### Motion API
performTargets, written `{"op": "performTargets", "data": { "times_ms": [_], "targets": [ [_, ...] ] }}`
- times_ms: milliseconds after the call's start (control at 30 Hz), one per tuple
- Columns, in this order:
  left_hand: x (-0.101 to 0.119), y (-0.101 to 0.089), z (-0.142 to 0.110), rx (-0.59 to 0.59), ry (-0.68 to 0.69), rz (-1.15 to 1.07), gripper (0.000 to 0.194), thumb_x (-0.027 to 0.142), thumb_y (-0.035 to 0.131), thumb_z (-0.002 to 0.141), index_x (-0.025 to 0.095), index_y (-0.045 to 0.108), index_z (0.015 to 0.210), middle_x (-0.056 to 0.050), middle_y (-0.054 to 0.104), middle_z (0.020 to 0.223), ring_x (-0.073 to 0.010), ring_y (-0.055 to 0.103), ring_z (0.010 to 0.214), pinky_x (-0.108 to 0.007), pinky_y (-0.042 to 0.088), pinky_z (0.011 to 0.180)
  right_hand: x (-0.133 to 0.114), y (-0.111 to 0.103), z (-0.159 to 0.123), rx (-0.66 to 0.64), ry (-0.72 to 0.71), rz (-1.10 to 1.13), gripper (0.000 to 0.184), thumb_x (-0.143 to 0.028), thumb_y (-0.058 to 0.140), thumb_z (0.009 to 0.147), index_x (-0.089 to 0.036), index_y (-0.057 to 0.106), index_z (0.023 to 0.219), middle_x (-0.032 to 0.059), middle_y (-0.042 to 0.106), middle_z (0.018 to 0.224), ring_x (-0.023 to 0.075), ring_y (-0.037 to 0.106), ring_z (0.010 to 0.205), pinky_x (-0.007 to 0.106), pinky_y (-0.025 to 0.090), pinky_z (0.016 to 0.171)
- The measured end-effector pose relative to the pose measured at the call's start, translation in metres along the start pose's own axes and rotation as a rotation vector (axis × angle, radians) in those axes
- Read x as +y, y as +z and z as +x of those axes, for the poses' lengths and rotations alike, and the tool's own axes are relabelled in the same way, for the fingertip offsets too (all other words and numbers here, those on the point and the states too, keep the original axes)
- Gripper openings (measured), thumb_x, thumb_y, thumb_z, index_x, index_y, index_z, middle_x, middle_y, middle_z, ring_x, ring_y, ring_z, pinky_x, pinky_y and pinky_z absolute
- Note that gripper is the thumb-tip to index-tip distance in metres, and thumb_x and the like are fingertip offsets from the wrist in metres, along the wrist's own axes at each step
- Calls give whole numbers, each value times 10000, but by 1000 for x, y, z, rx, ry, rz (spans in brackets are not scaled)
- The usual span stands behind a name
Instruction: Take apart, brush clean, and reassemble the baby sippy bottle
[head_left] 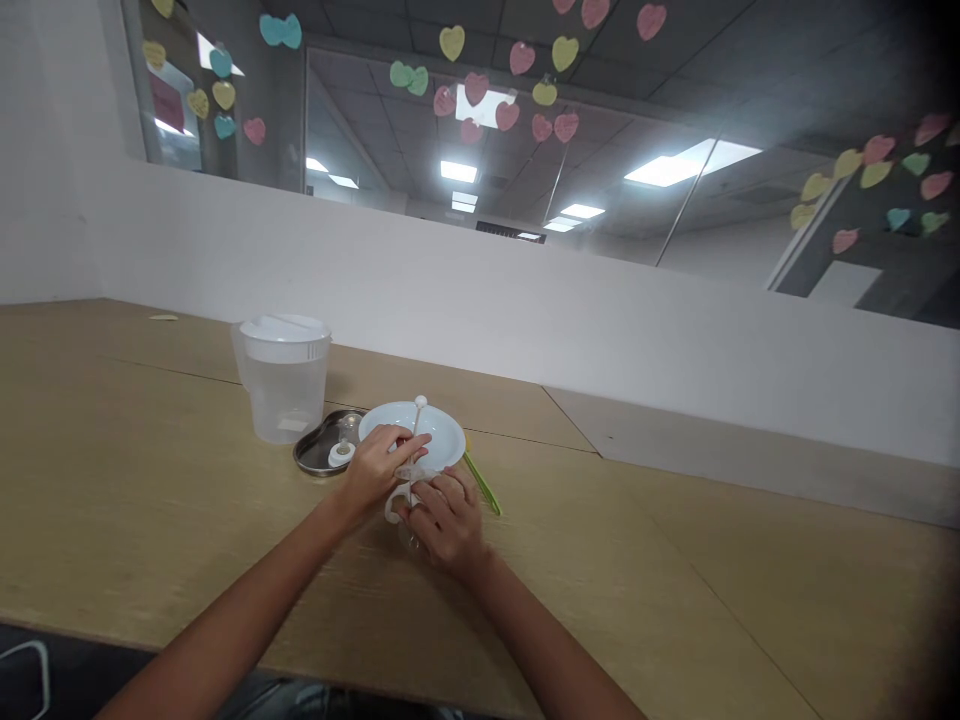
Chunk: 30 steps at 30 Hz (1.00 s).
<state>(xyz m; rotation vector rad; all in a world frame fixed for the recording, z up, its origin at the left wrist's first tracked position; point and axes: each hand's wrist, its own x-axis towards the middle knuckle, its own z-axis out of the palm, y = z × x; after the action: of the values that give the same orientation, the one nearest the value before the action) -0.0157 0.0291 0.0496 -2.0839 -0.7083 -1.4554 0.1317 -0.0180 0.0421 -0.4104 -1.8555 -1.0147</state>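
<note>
Nearest you, your right hand [450, 522] is closed on a clear vessel [409, 540], whose white ring handle [391, 506] points toward your left. The thin white rod [417, 417] rises from the vessel's mouth area, its long axis running away from you and its round knob [421, 401] at the far end. Your left hand [373, 466] is the nearer one to that upper shaft, fingers bent beside it; whether they pinch it or only touch it, you cannot tell from here. Just past your right fingers lies a green strip [484, 485]; behind both hands sits the pale bowl [454, 436], with the metal tray [301, 464] at its left and the lidded pitcher [288, 395] beyond the tray.
</note>
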Motion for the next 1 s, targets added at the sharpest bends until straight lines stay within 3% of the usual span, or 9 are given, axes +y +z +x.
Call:
{"op": "performTargets", "data": {
  "times_ms": [467, 800, 1000],
  "targets": [
    [11, -6, 6, 81, 82, 25, 167, 192, 544, 850, 197, 640, 987, -27, 588, 732, -110, 505, 657, -237, 406, 615, 2, -3, 2, 44, 19, -33, 202, -179, 570, 795, -201, 499, 607, -18, 591, 662, 125, 507, 719, 340, 406, 843],
    [8, -7, 4, 68, 164, 48, 200, 179, 554, 841, 216, 609, 1030, -10, 577, 707, -111, 508, 664, -258, 405, 645, 6, -5, 1, 50, 66, -24, 262, -176, 542, 781, -183, 442, 540, -41, 452, 491, 108, 358, 541, 310, 299, 655],
    [5, -2, 2, 55, 120, -10, 209, 182, 534, 852, 225, 610, 1042, -20, 597, 749, -120, 527, 705, -269, 413, 675, 11, -7, -2, -6, 55, 28, 296, -315, 507, 825, -182, 487, 562, -34, 449, 498, 116, 373, 549, 314, 284, 652]
  ]
}}
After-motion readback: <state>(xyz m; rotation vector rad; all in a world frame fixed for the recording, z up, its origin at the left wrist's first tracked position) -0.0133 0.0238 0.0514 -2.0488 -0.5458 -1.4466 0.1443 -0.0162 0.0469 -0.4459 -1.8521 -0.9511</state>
